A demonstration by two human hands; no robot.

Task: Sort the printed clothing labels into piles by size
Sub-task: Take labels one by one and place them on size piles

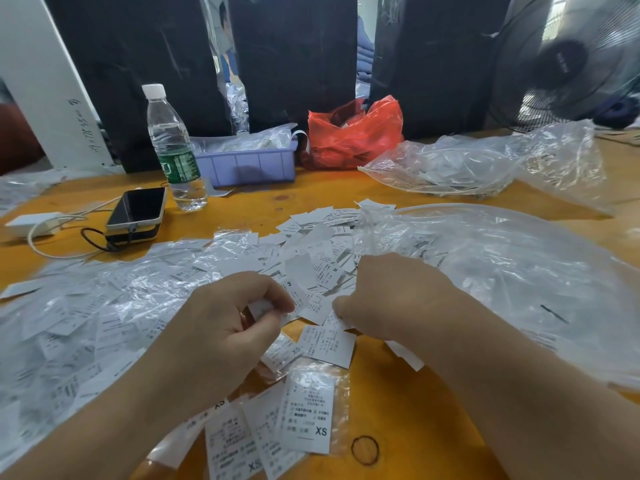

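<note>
Bright, even light; glare on plastic bags; edges bowed, slightly soft.

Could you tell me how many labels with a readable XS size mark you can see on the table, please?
4: one label near the front edge, one left of it, one by the left forearm, one below the hands. Others may be hidden.

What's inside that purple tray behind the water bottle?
The purple tray holds a crumpled clear plastic bag with small white labels showing through it, and a white strip curls over its right end. The tray's wall hides whatever lies deeper, and the label print is unreadable.
</note>
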